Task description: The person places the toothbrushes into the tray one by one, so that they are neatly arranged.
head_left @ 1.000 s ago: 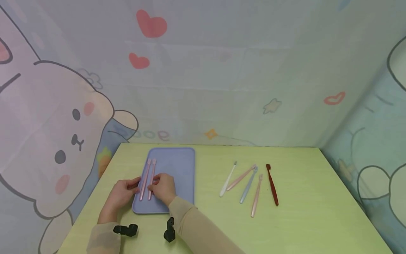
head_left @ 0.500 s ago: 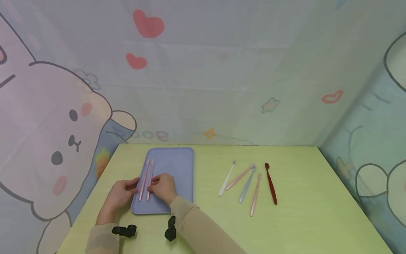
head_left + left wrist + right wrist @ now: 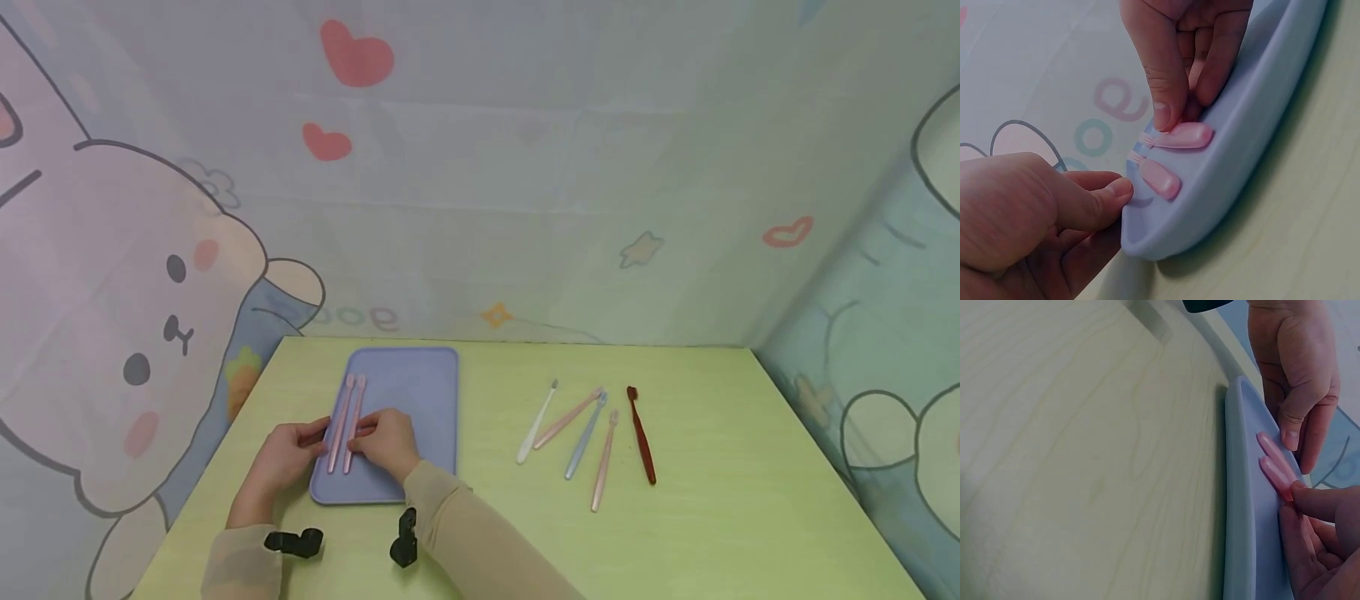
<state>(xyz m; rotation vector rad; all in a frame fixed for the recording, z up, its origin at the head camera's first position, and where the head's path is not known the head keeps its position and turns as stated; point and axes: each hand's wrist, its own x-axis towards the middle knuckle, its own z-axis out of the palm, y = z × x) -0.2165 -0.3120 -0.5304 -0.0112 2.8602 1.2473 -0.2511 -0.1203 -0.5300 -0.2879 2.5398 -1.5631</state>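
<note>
Two pink toothbrushes lie side by side along the left side of a lavender tray [image 3: 420, 383], heads toward the back. My right hand [image 3: 387, 443] pinches the handle of the right-hand toothbrush [image 3: 357, 408] between thumb and fingers. At the tray's left rim, my left hand [image 3: 283, 454] grips the edge, its thumb at the rim beside the left-hand toothbrush [image 3: 341, 425]. The left wrist view shows both handle ends, the right-hand toothbrush [image 3: 1188, 135] under the right thumb and the other toothbrush [image 3: 1160, 179] near the left thumb.
Right of the tray, several loose toothbrushes lie on the yellow-green table [image 3: 712, 433]: a white toothbrush [image 3: 534, 429], a pink one [image 3: 566, 421] with its head by a blue toothbrush [image 3: 585, 442], another pink one [image 3: 603, 467] and a dark red toothbrush [image 3: 642, 442]. A printed cloth [image 3: 525, 192] hangs behind.
The lower end of the right-hand toothbrush has shifted slightly left, toward the other one. Both hands stay almost where they were; the head view has moved a little.
</note>
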